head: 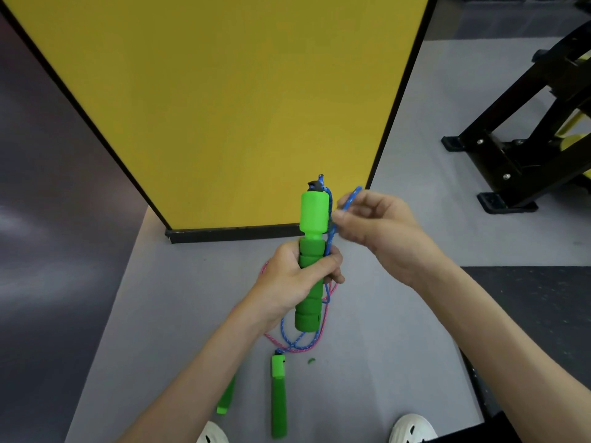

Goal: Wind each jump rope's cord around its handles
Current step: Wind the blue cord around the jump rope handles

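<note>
The green foam handle (315,225) stands upright in the left hand (294,279), whose fingers wrap round its middle; it may be two handles held together, but the view does not settle that. Just right of its top, the right hand (383,231) pinches a loop of the blue cord (350,198). Below the left hand, blue cord and a pink cord (307,348) hang tangled to the grey floor (160,314), where a second green handle (279,398) lies. Beyond both hands stands a yellow panel (224,91)
</note>
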`<state>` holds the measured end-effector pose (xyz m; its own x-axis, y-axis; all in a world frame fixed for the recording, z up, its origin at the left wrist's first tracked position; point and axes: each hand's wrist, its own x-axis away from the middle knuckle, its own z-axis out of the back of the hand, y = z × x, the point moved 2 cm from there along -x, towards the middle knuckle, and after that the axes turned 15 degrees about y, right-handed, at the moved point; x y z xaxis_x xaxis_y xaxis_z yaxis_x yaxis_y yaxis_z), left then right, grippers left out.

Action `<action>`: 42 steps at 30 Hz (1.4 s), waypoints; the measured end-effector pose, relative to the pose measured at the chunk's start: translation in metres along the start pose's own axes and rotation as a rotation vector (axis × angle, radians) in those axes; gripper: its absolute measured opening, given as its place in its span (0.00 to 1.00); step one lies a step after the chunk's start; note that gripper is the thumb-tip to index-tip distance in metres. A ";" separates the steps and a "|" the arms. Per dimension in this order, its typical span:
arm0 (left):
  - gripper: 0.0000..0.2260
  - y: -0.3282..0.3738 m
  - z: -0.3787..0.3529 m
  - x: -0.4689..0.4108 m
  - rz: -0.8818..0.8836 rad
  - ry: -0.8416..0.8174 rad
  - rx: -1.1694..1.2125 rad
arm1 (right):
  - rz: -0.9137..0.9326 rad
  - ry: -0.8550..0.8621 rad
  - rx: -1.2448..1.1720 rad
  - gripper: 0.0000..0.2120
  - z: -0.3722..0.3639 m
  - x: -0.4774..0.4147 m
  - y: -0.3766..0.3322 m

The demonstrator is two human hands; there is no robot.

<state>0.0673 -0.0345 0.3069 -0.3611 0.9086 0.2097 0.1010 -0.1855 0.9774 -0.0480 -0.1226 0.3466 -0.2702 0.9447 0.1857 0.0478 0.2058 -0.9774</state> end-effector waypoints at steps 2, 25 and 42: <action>0.02 -0.002 -0.003 0.001 0.006 -0.031 -0.042 | -0.036 0.156 -0.205 0.05 0.008 -0.007 -0.004; 0.02 0.003 0.003 0.000 -0.025 -0.024 -0.006 | -0.163 -0.040 -0.135 0.12 0.004 -0.003 0.004; 0.02 0.002 0.004 0.000 -0.015 -0.012 0.003 | -0.171 -0.113 -0.081 0.08 0.000 0.005 0.001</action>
<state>0.0709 -0.0336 0.3087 -0.3515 0.9157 0.1948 0.0989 -0.1706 0.9804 -0.0496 -0.1175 0.3466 -0.3871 0.8607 0.3307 0.0677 0.3842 -0.9208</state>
